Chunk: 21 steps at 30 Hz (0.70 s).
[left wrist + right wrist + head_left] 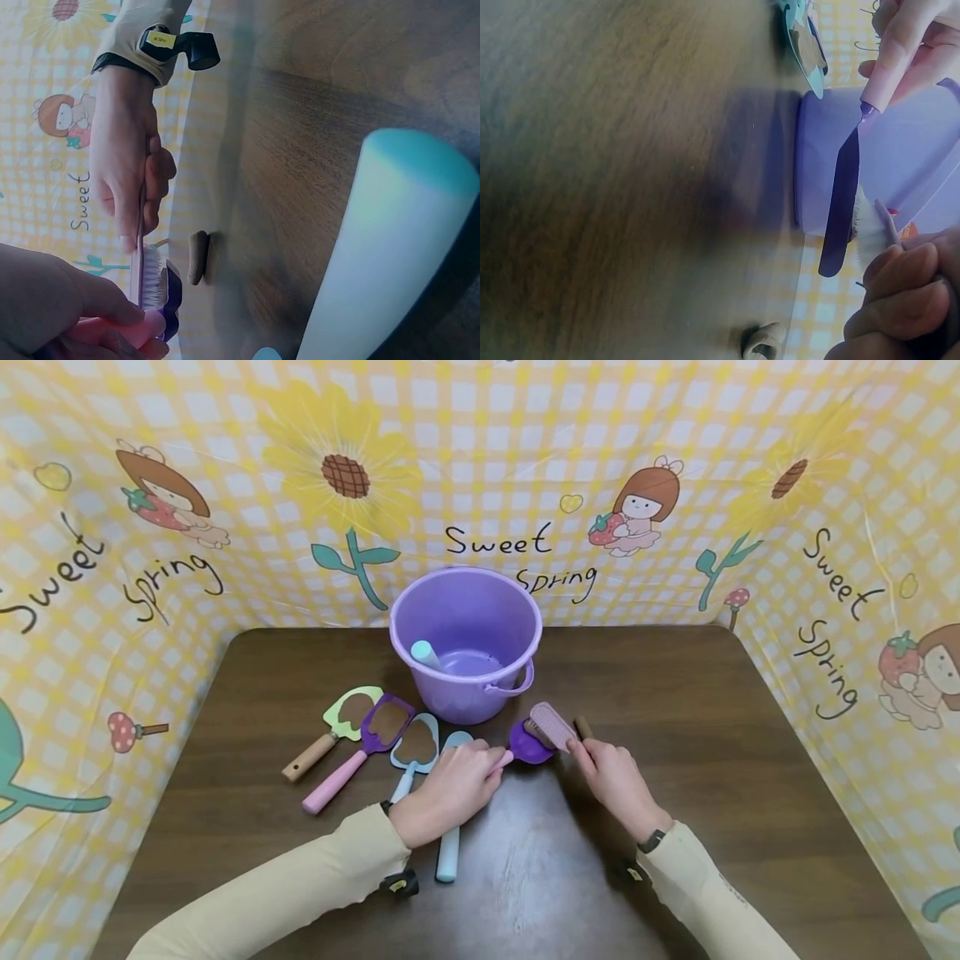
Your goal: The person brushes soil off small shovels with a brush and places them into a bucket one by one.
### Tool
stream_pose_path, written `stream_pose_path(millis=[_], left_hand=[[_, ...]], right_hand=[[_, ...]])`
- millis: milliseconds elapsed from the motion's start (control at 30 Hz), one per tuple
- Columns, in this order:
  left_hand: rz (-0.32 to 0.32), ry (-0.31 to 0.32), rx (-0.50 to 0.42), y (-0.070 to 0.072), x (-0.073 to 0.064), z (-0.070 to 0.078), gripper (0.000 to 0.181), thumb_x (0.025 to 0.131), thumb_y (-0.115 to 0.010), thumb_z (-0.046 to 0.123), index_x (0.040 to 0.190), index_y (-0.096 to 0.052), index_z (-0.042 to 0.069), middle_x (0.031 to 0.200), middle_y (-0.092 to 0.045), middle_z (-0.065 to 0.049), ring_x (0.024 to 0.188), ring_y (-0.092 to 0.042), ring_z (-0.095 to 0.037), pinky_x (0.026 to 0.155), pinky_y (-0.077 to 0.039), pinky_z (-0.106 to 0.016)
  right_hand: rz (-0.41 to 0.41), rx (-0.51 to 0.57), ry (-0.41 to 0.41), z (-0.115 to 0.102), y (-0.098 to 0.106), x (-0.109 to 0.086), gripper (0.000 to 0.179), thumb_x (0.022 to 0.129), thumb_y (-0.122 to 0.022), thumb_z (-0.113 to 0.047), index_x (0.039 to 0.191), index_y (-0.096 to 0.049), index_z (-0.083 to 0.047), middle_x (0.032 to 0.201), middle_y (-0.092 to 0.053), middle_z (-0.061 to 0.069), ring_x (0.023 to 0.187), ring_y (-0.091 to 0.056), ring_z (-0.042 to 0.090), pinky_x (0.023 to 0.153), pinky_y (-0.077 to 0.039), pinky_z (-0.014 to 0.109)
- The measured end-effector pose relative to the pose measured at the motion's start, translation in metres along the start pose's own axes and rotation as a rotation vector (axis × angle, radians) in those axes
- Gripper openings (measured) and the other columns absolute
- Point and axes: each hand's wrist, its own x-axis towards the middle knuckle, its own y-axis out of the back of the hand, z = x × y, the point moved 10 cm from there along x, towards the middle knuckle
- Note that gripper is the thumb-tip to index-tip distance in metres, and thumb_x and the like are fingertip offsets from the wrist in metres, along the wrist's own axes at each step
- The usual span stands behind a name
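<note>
Left hand point(461, 781): center of the head frame; fingers clamped on the pink handle of the purple scoop point(528, 747).
Purple scoop: right of frame center; blade toward the right hand, its face in contact with the bristles of the brush.
Right hand point(618, 777): right of frame center; fingers clamped on the handle of the pale pink brush point(552, 725).
Pale pink brush: right of frame center, tilted; bristles down on the scoop blade.
Brown piece point(582, 727): short; located on the surface point(712, 735) near the right hand, just beyond its fingers.
Bucket point(465, 700): purple, upright, upper center; carry handle lowered at its right side.
Teal-ended handle point(424, 652): inside the bucket, leaning at the left wall.
Green scoop point(352, 706): left of center; wooden handle toward the lower left, brown patch on blade.
Second purple scoop point(387, 722): just right of the green scoop; pink handle, brown patch on blade.
Light blue scoop point(417, 743): beside the left hand; brown patch on blade.
Light blue tool point(448, 852): lower center; middle section hidden by the left hand.
</note>
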Motion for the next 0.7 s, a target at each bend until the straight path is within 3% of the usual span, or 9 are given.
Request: stream_pose_path(millis=[267, 533, 700], left_hand=[[0.004, -0.003, -0.002, -0.001, 0.001, 0.000, 0.024, 0.096, -0.074, 0.009, 0.076, -0.060, 0.012, 0.070, -0.049, 0.000, 0.059, -0.051, -0.016, 0.052, -0.043, -0.032], [0.010, -0.017, 0.024, -0.003, 0.000, 0.004, 0.018, 0.094, -0.076, 0.009, 0.080, -0.065, 0.010, 0.071, -0.054, -0.002, 0.061, -0.058, -0.020, 0.053, -0.048, -0.036], [0.017, -0.020, 0.024, -0.004, -0.001, 0.003, 0.020, 0.093, -0.076, 0.008, 0.078, -0.063, 0.011, 0.070, -0.053, -0.001, 0.060, -0.058, -0.019, 0.053, -0.048, -0.035]], right_hand=[[0.031, -0.014, -0.032, 0.005, 0.004, 0.000, 0.045, 0.108, -0.058, -0.024, 0.066, -0.046, -0.012, 0.059, -0.034, -0.006, 0.055, -0.042, 0.020, 0.053, -0.035, 0.035], [0.027, -0.016, -0.094, 0.017, 0.003, 0.000, 0.046, 0.108, -0.057, -0.025, 0.066, -0.045, -0.012, 0.059, -0.035, -0.004, 0.055, -0.041, 0.020, 0.054, -0.035, 0.034], [0.062, -0.029, -0.069, 0.014, 0.005, -0.001, 0.046, 0.108, -0.057, -0.024, 0.066, -0.044, -0.012, 0.059, -0.034, -0.004, 0.055, -0.043, 0.022, 0.053, -0.036, 0.036]])
